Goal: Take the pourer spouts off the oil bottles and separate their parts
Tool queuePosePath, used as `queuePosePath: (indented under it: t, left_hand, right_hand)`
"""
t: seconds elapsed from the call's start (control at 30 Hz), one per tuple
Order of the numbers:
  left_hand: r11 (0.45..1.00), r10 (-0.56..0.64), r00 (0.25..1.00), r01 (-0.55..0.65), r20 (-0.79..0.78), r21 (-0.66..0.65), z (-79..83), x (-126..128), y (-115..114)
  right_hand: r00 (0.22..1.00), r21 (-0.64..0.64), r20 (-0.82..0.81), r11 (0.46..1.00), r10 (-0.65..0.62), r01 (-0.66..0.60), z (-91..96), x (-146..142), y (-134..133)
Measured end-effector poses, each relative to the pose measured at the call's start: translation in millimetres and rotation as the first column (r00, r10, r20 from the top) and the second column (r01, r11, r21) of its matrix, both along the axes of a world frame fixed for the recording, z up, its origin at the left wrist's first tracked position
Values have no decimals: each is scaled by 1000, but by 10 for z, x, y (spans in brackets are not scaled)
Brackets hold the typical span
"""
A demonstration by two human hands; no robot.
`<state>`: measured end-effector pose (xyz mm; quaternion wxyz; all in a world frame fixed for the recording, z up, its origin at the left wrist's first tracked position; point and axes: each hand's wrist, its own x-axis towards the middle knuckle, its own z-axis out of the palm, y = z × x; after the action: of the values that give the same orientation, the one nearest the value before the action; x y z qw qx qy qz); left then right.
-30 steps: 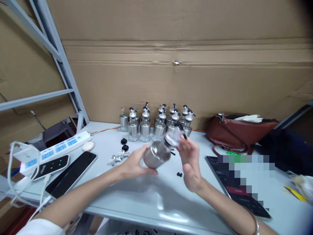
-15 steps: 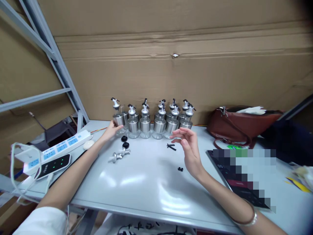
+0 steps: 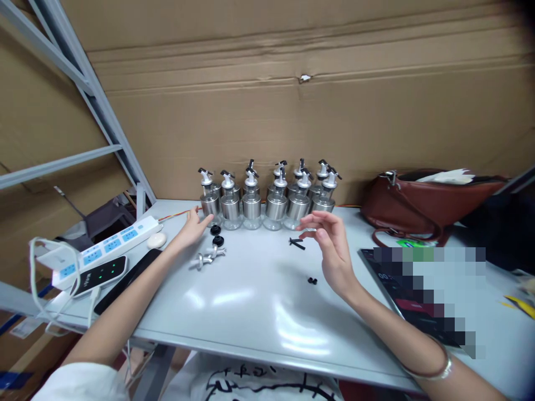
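Along the back of the table stand two rows of glass bottles with steel sleeves and white-and-black pour spouts. My left hand is at the lower left side of the front row's leftmost bottle, its thumb and fingers apart and not wrapped round it. Whether a fingertip still touches the glass is unclear. My right hand hovers above the table before the right-hand bottle, fingers loosely curved, nothing in them. Near my left hand lie two black round caps and silver-white spout pieces.
Black slim parts and small black pieces lie mid-table. At left are a power strip, a white round object and a black device with green lights. At right are a brown bag and a tablet.
The leftmost bottle has shifted right, closer to its neighbour in the front row. My left hand has loosened from it and drawn slightly away. My right hand keeps its pose; the view has tilted slightly.
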<state>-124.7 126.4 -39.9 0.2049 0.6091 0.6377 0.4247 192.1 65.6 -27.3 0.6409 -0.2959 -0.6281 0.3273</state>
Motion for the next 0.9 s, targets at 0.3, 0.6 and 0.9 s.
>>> queuePosePath:
  t: [0.3,0.6,0.9]
  left_hand:
    - [909,-282,656,-51,-700,-414,356,145,-992]
    - [954,-299,555,183,-776,-237,558,920,-1268]
    - [846,-274,558,528,-784,80,-166,1281,-901]
  right_hand:
    - [1000,36,-3,999,4,-4,51,12,-22]
    - [990,-14,140,1000,-18,21,79,63,-26]
    - [669,-252,698,962,255,-103,147,2,-88]
